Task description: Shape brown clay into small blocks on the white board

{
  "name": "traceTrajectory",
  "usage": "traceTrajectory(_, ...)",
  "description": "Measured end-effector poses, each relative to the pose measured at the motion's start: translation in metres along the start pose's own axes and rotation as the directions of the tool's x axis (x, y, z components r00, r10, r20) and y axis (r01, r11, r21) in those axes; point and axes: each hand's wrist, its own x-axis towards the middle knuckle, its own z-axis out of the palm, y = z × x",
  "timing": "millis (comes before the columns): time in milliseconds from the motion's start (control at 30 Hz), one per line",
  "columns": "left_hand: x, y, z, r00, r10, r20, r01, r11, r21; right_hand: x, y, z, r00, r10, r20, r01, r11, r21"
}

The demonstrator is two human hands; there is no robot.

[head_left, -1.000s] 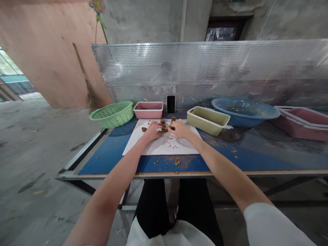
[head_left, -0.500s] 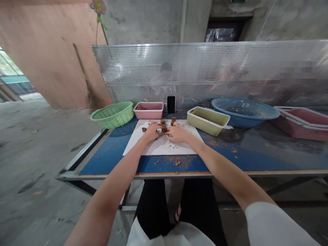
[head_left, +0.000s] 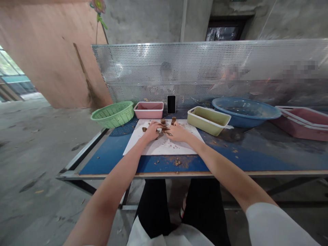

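Observation:
Over the white board (head_left: 176,148), my left hand (head_left: 152,131) and my right hand (head_left: 177,132) meet with bent fingers around a brown crumbly lump (head_left: 164,129). The fingers hide most of that lump, so its exact kind cannot be made out. Just beyond the hands stand a small brown block (head_left: 163,121) and another brown block (head_left: 173,119). A smaller brown chunk (head_left: 144,129) lies to the left of my left hand. Brown crumbs are scattered across the board.
Behind the board stand a pink bin (head_left: 148,111) and an upright phone (head_left: 171,104). A green basket (head_left: 114,116) is at left. To the right are a yellow-green bin (head_left: 205,121), a blue basin (head_left: 243,114) and pink bins (head_left: 302,124). Brown fragments (head_left: 177,162) lie near the table's front edge.
Both hands stay in nearly the same place around the brown lump, with only slight finger movement. My leg and foot below the table have shifted to the right.

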Motion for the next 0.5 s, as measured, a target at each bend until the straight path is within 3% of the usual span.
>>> traceTrajectory(233, 0.000, 0.002, 0.000, 1.000, -0.031, 0.004, 0.031, 0.999, -0.015, -0.004, 0.009, 0.002, 0.995, 0.062, -0.077, -0.045, 0.979, 0.200)
traceTrajectory(400, 0.000, 0.003, 0.000, 0.999, -0.038, -0.009, 0.038, 0.999, -0.001, -0.002, 0.014, 0.006, 0.993, 0.114, -0.030, -0.100, 0.954, 0.284)
traceTrajectory(500, 0.000, 0.002, 0.001, 0.999, -0.040, -0.024, 0.040, 0.999, -0.001, -0.001, 0.016, 0.007, 0.988, 0.142, -0.061, -0.116, 0.941, 0.317)
